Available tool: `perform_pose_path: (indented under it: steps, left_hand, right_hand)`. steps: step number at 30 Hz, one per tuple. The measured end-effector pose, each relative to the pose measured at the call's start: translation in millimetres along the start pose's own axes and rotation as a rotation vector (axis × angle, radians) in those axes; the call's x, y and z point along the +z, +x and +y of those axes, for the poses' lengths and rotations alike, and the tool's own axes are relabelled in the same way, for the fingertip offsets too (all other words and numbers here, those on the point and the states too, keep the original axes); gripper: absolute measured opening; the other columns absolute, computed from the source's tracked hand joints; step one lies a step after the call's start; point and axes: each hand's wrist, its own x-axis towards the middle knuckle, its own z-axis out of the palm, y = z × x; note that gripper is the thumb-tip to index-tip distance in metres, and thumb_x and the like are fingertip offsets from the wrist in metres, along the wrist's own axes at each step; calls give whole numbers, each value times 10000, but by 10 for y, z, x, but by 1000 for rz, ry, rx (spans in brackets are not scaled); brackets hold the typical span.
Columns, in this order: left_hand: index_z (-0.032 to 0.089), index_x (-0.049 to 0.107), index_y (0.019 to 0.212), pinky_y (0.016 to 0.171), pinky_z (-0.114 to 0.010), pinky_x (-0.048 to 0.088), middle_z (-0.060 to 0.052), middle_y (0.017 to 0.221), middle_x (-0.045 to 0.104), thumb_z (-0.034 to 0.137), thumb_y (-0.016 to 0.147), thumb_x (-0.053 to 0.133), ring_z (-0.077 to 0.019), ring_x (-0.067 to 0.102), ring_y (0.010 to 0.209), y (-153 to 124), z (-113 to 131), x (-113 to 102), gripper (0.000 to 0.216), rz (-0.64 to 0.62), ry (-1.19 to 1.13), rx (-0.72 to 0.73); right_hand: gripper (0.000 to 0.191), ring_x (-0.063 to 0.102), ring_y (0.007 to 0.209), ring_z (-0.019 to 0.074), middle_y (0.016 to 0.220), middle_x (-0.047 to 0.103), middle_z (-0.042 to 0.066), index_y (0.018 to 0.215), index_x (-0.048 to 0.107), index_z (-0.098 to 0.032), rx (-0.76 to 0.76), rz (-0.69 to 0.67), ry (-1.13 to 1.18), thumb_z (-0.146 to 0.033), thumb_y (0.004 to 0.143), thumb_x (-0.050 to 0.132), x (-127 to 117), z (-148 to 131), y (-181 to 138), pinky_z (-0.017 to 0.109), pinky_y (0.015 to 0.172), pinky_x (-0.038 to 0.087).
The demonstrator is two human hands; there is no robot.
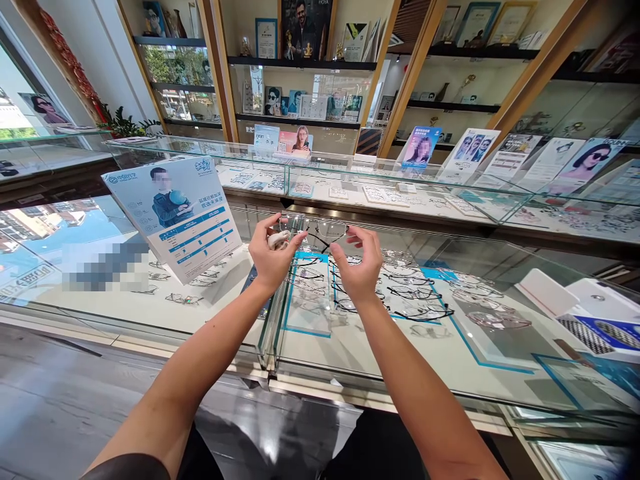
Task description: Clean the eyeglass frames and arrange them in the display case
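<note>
A pair of eyeglasses (pixel 333 230) with thin rims and clear lenses is raised above the glass counter, held between both hands. My left hand (pixel 271 259) is closed at its left side, thumb and fingers pinching near the lens. A crumpled whitish cloth (pixel 278 239) is tucked in the same hand. At the other side, my right hand (pixel 361 265) pinches the glasses near the right hinge with thumb and fingers. Dark crossed temples show just below the lenses. Under the glass beneath my hands lie rows of eyeglass frames (pixel 420 312).
Left of my hands a tilted advertising board (pixel 183 217) stands on the glass counter (pixel 320 363). White and blue packaging (pixel 597 317) sits at the right. Beyond runs a second glass showcase (pixel 325 193) bearing several display cards (pixel 467 155). Shelves (pixel 303 63) line the back wall.
</note>
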Motion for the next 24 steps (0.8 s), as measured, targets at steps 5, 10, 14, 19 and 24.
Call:
perform_pose_path:
  steps: [5, 10, 14, 19, 24]
  left_hand:
    - [253, 697, 1288, 671, -345, 586, -71, 1099, 778, 569, 855, 921, -161, 652, 787, 0, 9, -6, 582, 0, 26, 27]
    - [239, 681, 1326, 677, -323, 612, -87, 1135, 789, 556, 892, 892, -157, 685, 803, 0, 11, -4, 578, -52, 29, 7]
    - [238, 674, 1345, 698, -315, 643, -107, 1185, 793, 552, 907, 878, -181, 745, 889, -23, -5, 15, 576, -124, -24, -75]
    - [232, 672, 1324, 737, -313, 664, -120, 1200, 796, 563, 903, 880, -206, 783, 967, -42, -17, 28, 574, -171, -67, -125]
    - [224, 694, 1294, 788, -331, 678, -118, 1189, 796, 584, 882, 890, -232, 790, 1042, -31, -3, 24, 581, -181, -110, -172]
  right_hand:
    - [393, 690, 960, 258, 1165, 719, 95, 1260, 678, -258, 12, 4, 8, -528, 980, 733, 6, 1, -8, 500, 916, 579]
    - [376, 679, 964, 264, 1145, 707, 94, 1248, 681, -258, 8, 25, 15, -527, 989, 726, -4, -13, -1, 502, 917, 571]
    - [332, 676, 952, 259, 1121, 698, 90, 1229, 685, -257, -42, 83, 15, -497, 1005, 731, -11, -16, 5, 484, 895, 566]
    - [326, 680, 939, 255, 1120, 695, 87, 1217, 675, -258, -45, 110, -31, -506, 1012, 723, -13, -5, 3, 483, 883, 571]
    - [340, 683, 962, 260, 1124, 688, 91, 1225, 667, -265, -20, 115, -59, -537, 1021, 694, -22, -21, 8, 493, 884, 580]
